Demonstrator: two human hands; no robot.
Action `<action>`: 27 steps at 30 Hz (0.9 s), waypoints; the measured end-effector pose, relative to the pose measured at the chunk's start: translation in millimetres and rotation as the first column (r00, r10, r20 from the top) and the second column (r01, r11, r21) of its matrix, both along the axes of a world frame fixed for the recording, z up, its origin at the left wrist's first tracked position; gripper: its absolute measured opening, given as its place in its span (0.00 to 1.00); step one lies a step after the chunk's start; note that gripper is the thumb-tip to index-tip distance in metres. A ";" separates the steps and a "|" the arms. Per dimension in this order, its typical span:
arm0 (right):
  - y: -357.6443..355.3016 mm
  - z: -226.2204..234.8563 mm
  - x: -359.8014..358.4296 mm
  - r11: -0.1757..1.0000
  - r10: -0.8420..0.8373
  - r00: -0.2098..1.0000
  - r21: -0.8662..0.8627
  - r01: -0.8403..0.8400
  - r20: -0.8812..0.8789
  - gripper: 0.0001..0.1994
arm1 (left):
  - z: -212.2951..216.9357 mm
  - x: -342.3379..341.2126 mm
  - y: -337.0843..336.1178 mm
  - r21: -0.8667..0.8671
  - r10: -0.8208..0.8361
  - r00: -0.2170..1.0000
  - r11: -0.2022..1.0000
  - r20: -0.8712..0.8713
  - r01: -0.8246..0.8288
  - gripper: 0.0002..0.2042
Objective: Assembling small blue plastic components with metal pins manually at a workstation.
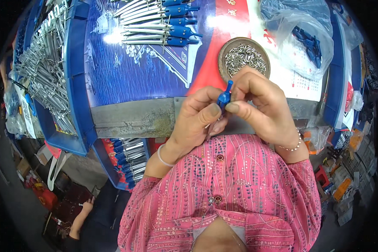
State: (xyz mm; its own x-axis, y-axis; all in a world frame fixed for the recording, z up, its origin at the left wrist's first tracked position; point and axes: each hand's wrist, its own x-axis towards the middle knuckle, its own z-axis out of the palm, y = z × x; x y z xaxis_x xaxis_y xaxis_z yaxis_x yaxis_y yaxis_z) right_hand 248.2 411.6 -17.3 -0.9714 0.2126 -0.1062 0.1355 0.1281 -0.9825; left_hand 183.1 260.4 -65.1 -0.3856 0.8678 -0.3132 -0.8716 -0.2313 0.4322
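In front of my chest, both hands are at a small blue plastic compass head (224, 98), its thin stem pointing up and away. My left hand (193, 115) pinches it between thumb and fingers, and a bit of thin metal shows below the thumb. From the other side my right hand (266, 107) closes on it, thumb and forefinger at its edge; whatever else these fingertips hold is hidden. Just beyond the right hand stands a round bowl (223, 69) of small silver rivets. Several compasses (172, 31) with blue heads and silver legs lie in a row at the far left.
A blue bin (77, 96) at the left holds a heap of metal legs (46, 67). Below the table edge, another blue tray (103, 157) contains compasses. A clear plastic bag (296, 46) with blue parts lies far right. Another person's hand (87, 206) shows lower left.
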 end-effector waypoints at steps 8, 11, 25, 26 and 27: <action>-6.0 1.2 8.8 0.986 0.008 0.998 0.165 0.004 -0.067 0.12 | -0.2 4.9 1.5 0.015 -0.036 0.996 0.999 0.079 0.035 0.12; -11.3 -4.1 10.6 0.961 -0.154 0.988 -0.228 0.155 0.019 0.13 | -4.7 6.6 0.4 0.073 -0.086 0.990 0.994 0.109 0.078 0.13; -4.7 -12.4 13.4 0.838 -0.040 0.989 -0.534 0.110 0.140 0.15 | -1.4 6.2 5.8 0.074 -0.166 0.913 0.986 0.374 0.149 0.14; -0.4 -14.6 12.3 0.856 -0.005 0.990 -0.512 0.076 0.139 0.14 | -2.4 3.9 6.7 0.062 -0.174 0.889 0.985 0.423 0.163 0.15; 2.9 -15.8 11.4 0.857 -0.005 0.990 -0.510 0.076 0.139 0.14 | -3.6 1.8 6.4 0.047 -0.175 0.866 0.984 0.469 0.174 0.15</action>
